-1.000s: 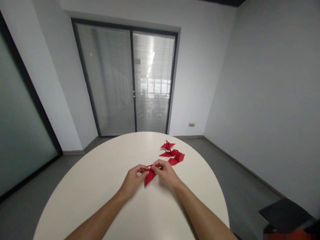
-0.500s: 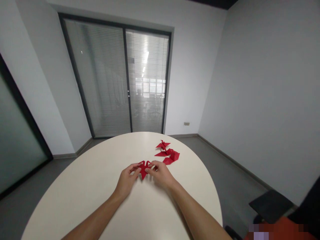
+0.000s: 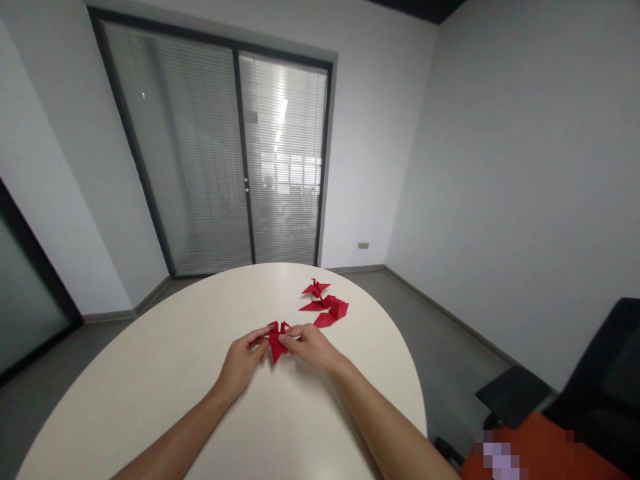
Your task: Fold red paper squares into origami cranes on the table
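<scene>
A partly folded red origami crane is held between both hands, just above the tabletop. Two narrow points stick up from it, and one broad flap points down toward me. My left hand pinches its left side between thumb and fingers. On the other side, my right hand grips the paper, its thumb pressed on the front face. Beyond my right hand lie a small finished red paper crane and more folded red paper, close together; whether they touch is unclear.
The round cream table fills the lower middle. A black office chair with an orange seat stands at the lower right. Behind the table are a glass partition with blinds and a white wall.
My view has turned slightly right, so everything sits further left in the picture. Both hands keep their hold on the red paper, whose lower flap now shows a little wider.
</scene>
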`<state>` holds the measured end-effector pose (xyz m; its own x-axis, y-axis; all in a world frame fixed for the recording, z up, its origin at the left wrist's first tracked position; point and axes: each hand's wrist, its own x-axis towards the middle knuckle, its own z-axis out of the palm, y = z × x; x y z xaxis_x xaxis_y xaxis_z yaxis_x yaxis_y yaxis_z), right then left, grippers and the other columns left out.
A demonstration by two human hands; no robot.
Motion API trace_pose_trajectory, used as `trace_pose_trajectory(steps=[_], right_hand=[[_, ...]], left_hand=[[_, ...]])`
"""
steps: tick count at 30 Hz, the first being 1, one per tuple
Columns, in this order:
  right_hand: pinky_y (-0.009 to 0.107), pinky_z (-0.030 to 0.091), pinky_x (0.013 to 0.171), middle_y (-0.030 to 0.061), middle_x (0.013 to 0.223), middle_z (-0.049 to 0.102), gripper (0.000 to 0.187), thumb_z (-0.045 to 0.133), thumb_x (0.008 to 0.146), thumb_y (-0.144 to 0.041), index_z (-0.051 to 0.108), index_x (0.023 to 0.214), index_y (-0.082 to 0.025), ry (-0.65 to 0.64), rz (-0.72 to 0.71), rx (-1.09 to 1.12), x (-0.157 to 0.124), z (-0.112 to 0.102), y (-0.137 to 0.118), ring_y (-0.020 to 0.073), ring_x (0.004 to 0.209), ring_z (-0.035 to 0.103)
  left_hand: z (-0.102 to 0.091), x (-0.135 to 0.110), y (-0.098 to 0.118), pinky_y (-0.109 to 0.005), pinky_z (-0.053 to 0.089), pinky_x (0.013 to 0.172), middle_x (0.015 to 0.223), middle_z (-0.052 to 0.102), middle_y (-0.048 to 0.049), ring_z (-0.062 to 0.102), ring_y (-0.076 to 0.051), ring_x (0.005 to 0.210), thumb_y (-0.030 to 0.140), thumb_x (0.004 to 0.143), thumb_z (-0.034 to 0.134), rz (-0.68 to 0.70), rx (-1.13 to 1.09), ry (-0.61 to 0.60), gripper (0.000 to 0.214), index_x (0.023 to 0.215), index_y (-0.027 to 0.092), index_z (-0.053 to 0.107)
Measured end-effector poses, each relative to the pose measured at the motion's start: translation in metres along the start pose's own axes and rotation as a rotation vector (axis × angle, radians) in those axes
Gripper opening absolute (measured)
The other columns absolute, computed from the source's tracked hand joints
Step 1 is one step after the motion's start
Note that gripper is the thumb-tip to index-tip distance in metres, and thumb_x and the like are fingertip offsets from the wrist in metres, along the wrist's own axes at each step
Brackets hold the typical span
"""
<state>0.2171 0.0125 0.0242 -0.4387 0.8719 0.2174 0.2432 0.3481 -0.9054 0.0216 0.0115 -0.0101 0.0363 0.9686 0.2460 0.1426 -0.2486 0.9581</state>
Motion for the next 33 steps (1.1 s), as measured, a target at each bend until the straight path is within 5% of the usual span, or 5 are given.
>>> trace_pose_trajectory(steps=[7, 12, 21, 27, 33], right_hand=[[0.024, 0.028, 0.055, -0.0040, 0.055, 0.048, 0.035, 0.060, 0.085, -0.041, 0.070, 0.067, -0.013, 0.084, 0.045, 0.034, -0.013, 0.001, -0.005, 0.0098, 0.055, 0.038], [0.024, 0.032, 0.057, -0.0028, 0.056, 0.054, 0.032, 0.062, 0.082, -0.041, 0.070, 0.066, -0.015, 0.204, 0.085, 0.035, -0.037, -0.013, 0.004, 0.0116, 0.057, 0.043], [0.028, 0.041, 0.069, 0.0055, 0.074, 0.071, 0.040, 0.051, 0.089, -0.045, 0.071, 0.069, -0.016, 0.599, 0.142, -0.181, -0.083, -0.088, 0.034, 0.0213, 0.070, 0.062], [0.031, 0.045, 0.079, 0.0119, 0.097, 0.075, 0.032, 0.055, 0.087, -0.040, 0.075, 0.084, -0.017, 0.660, 0.283, -0.467, -0.089, -0.097, 0.046, 0.0263, 0.090, 0.067], [0.031, 0.043, 0.067, 0.0112, 0.100, 0.074, 0.031, 0.064, 0.081, -0.043, 0.071, 0.098, -0.018, 0.692, 0.441, -0.603, -0.076, -0.098, 0.047, 0.0264, 0.089, 0.068]], left_hand=[[0.014, -0.006, 0.002, -0.025, 0.049, 0.051, 0.093, 0.074, -0.0089, 0.069, -0.020, 0.070, 0.036, 0.071, 0.071, -0.006, -0.016, -0.031, 0.047, 0.112, 0.015, 0.063], [0.026, -0.012, -0.001, -0.034, 0.057, 0.074, 0.113, 0.068, -0.0110, 0.069, -0.018, 0.082, 0.038, 0.074, 0.070, 0.036, -0.021, -0.094, 0.044, 0.111, 0.017, 0.058], [0.033, -0.016, -0.008, -0.042, 0.052, 0.091, 0.111, 0.068, -0.0119, 0.067, -0.023, 0.098, 0.038, 0.077, 0.064, 0.101, 0.161, -0.117, 0.040, 0.112, 0.018, 0.059], [0.034, -0.018, -0.007, -0.043, 0.050, 0.098, 0.112, 0.069, -0.0112, 0.066, -0.024, 0.104, 0.037, 0.077, 0.065, 0.116, 0.190, -0.142, 0.037, 0.109, 0.018, 0.062], [0.032, -0.021, -0.007, -0.046, 0.047, 0.102, 0.114, 0.070, -0.0109, 0.065, -0.025, 0.107, 0.035, 0.080, 0.062, 0.150, 0.283, -0.150, 0.035, 0.111, 0.019, 0.064]])
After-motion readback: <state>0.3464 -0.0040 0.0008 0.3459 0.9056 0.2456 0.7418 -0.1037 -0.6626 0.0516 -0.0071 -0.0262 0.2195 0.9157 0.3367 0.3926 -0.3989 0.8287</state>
